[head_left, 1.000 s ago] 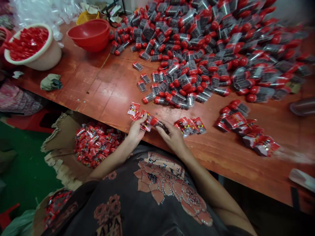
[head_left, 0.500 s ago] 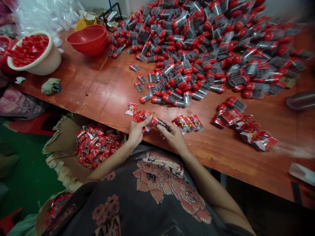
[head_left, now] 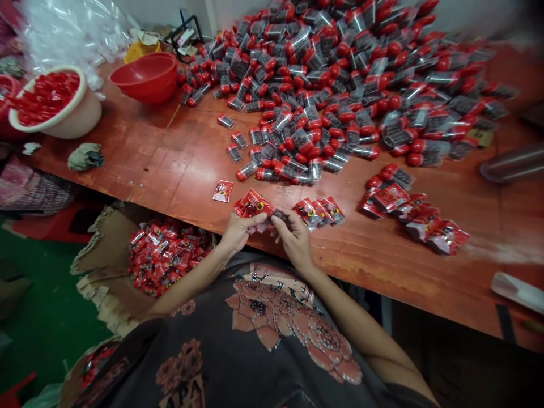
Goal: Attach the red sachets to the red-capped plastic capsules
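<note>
My left hand [head_left: 238,232] grips a bunch of red foil sachets [head_left: 253,204] at the table's front edge. My right hand [head_left: 295,241] pinches a small dark item in clear wrap [head_left: 278,216] right beside them, its exact shape partly hidden by my fingers. A single sachet [head_left: 223,191] lies just beyond my left hand. A short row of sachets [head_left: 318,211] lies to the right of my right hand. Behind them spreads a large heap of clear-wrapped tubes with red caps [head_left: 314,96].
A red-orange wooden table [head_left: 140,170] holds a sachet group [head_left: 408,212], a red bowl [head_left: 144,79], and a cream basin [head_left: 80,116] of red pieces. Below its edge, a torn cardboard box [head_left: 106,249] holds many sachets. Plastic bags [head_left: 63,39] lie behind.
My hands have come closer together, and the sachets in my left hand now sit nearer the right hand. The whole view has drifted slightly, shifting the table and heap left and down.
</note>
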A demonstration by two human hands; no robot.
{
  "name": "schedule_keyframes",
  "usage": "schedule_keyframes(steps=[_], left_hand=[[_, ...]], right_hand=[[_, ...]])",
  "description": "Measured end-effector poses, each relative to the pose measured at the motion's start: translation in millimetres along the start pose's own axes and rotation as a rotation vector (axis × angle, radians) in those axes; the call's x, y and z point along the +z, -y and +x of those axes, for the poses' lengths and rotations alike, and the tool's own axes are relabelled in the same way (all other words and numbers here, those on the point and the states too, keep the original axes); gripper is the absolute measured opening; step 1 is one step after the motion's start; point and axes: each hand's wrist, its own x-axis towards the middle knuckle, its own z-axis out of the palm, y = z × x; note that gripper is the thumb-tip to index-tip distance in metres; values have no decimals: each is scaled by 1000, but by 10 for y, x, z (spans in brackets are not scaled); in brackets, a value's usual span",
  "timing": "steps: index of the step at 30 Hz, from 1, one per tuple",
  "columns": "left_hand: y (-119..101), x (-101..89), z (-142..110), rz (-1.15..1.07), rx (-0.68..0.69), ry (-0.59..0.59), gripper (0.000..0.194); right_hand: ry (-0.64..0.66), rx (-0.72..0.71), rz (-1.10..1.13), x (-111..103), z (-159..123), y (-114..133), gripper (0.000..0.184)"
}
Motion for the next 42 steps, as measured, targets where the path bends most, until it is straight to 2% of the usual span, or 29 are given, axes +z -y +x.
schedule_keyframes(steps=[3,6,9,13,15,19,26,31,35,38,42], left_hand=[[49,28,-1,-27,44,-8,29],[74,38,-6,-36,93,-46,30],[60,27,-20,30,58,-57,32],[29,-9,-34,81,-30,-93,38],[33,-18,-34,72,-31,-97,38],[79,15,-35,10,5,-93,37],[116,80,-64,107,75,-76,31],[52,64,-61,135,110,-128,29],[11,82,-72,152,106,-71,30],[4,92,-77,186,81,-34,30],[6,121,-67,160,142,-32,41]], right_hand=[[-60,16,71,25,-23,-25,27],[-50,7,78,14,-42,-55,25],[-49,-48,-35,-26,-58,-68,26],[1,-120,-225,-88,-61,-54,43],[11,-148,-251,-102,-58,-48,44],[-19,-166,-210,-80,-67,-56,41],[20,-22,4,-15,-107,-67,47],[56,-75,-135,-67,-79,-38,49],[92,-130,-253,-114,-66,11,50],[92,-129,-231,-117,-82,23,51],[47,-146,-128,-66,-111,-18,45]])
